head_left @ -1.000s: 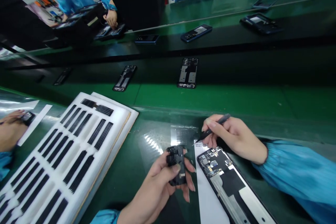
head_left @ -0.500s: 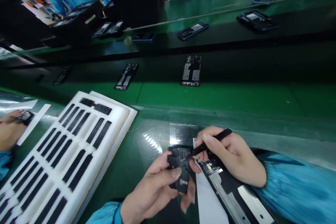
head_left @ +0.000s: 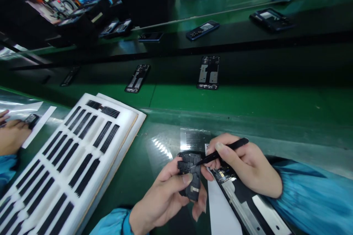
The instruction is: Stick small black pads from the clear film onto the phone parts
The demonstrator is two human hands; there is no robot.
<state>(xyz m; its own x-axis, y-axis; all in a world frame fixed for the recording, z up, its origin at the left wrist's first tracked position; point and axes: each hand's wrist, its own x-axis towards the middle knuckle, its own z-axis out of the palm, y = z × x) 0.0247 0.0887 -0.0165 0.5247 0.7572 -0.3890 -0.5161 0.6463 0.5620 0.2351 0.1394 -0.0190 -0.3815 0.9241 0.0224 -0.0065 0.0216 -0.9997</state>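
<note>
My left hand [head_left: 168, 189] grips a small black plastic phone part [head_left: 191, 176], thumb across its face and fingers beneath. My right hand [head_left: 245, 165] is closed round black tweezers [head_left: 224, 151], whose tips touch or nearly touch the upper middle of that part. Below my right hand lies an opened phone body [head_left: 248, 205] with metal plates and a bare circuit board, resting partly over a white paper sheet [head_left: 220, 205]. My right hand covers its upper end.
A white foam tray [head_left: 106, 147] with several rows of black strips lies at left. Phone frames [head_left: 209, 73] sit on the green belt [head_left: 248, 99] ahead, with phones [head_left: 202, 31] on a ledge behind. At far left is a co-worker's hand [head_left: 13, 136]; other people stand beyond.
The view has shifted slightly, and phones on the belt appear a little further right. Both hands keep the same hold, and the tweezers stay at the black part.
</note>
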